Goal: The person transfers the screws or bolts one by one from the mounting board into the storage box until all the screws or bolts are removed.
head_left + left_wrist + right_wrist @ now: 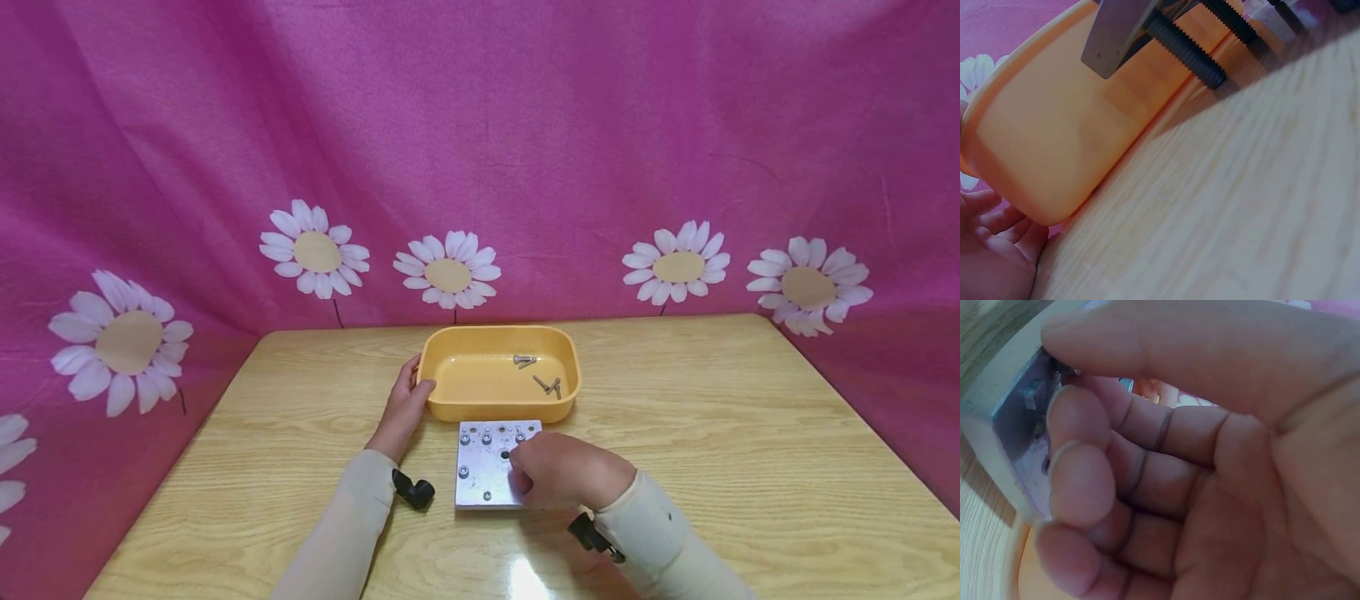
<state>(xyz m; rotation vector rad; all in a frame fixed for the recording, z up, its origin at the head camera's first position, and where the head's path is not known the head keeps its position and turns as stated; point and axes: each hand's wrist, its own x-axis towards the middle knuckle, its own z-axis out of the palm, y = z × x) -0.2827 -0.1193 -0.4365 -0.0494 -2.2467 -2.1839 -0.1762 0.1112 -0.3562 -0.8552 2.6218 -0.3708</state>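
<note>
My left hand (407, 404) holds the left end of a yellow plastic basin (480, 412), thumb over the rim; in the left wrist view its fingers (1007, 225) lie against the outer wall. In front of the basin is a silver metal plate (487, 479) with holes and several socket-head screws (463, 472). Long threaded shanks (1188, 53) stick out beneath it, seen in the left wrist view. My right hand (570, 468) is over the plate's right side, fingers curled. Thumb and forefinger pinch a small dark screw (1063, 366) at the plate, mostly hidden by the fingertips.
Several loose screws (555, 386) lie in the right part of the basin. All stands on a wood-grain table (712, 433), with a pink flowered cloth (555, 167) hanging behind it. A small black camera (414, 489) is strapped at each wrist.
</note>
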